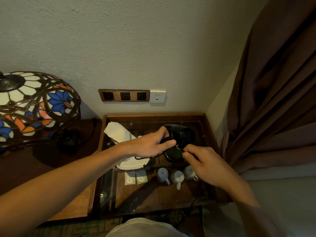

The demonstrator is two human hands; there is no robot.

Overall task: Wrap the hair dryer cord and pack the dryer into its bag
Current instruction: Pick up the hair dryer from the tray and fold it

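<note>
A black hair dryer (pixel 183 135) is held above a glass-topped wooden table (pixel 153 199), its rear grille facing me. My left hand (pixel 152 144) grips the dryer's handle from the left. My right hand (pixel 203 163) pinches the black cord (pixel 181 148) just below the dryer body. A loop of cord shows under my left hand near a white cloth bag (pixel 119 132), which lies on the table's far left, partly hidden by my left arm.
Three pale mugs (pixel 176 177) and two sachets (pixel 136 177) sit under the glass. A stained-glass lamp (pixel 35 106) stands on the left. A wall socket strip (pixel 124 95) is above the table. Brown curtain (pixel 273 100) hangs at right.
</note>
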